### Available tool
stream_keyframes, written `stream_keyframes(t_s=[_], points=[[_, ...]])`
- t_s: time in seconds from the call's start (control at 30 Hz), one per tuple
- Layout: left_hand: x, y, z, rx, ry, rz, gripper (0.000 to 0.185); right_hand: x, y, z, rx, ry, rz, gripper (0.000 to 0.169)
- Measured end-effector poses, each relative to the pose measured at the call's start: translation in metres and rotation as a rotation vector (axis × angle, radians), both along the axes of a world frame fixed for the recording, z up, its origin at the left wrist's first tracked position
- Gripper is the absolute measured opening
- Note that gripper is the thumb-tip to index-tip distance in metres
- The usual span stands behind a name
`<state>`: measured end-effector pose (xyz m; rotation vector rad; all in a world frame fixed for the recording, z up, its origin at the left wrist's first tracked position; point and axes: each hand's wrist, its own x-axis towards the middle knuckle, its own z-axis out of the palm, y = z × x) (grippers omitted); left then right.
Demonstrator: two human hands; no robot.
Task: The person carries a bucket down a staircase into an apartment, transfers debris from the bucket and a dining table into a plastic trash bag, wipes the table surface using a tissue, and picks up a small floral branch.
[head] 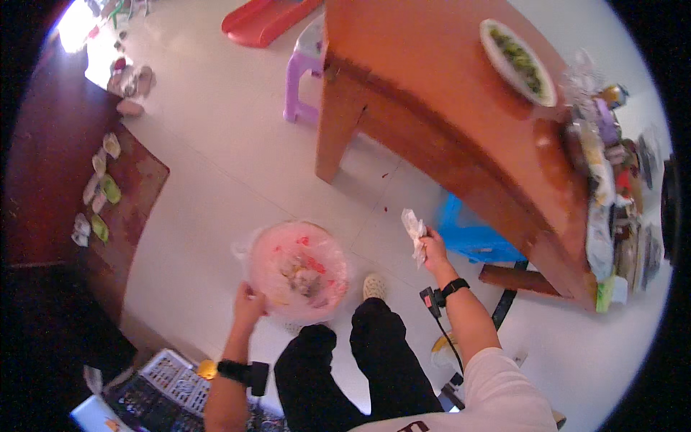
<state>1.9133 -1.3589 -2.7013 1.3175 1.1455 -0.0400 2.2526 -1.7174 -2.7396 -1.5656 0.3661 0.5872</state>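
My left hand [249,306] grips the near left rim of a round trash bin [298,272] lined with a pinkish plastic bag. Crumpled waste and red scraps lie inside the bin. Off to the right, my right hand [433,249] is closed around a crumpled white tissue [414,235], held apart from the bin and near the wooden table's lower edge. A black strap with a small device sits on each forearm.
A wooden table [432,70] bears an oval plate of green food [515,60] and bagged items. Beneath it stands a blue plastic stool [475,240]; a purple stool [294,86] and red slide [259,24] lie beyond. Shoes [110,189] rest on a mat at left.
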Motion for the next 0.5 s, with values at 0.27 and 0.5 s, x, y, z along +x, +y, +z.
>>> stream_keyframes(t_s=[0.27, 0.5], points=[[0.007, 0.084, 0.100, 0.288, -0.127, 0.050, 0.028, 0.127, 0.032, -0.031, -0.369, -0.411, 0.223, 0.035], [-0.016, 0.095, 0.135, 0.465, -0.094, 0.118, 0.042, 0.211, 0.060, -0.059, -0.624, -0.811, 0.278, 0.038]])
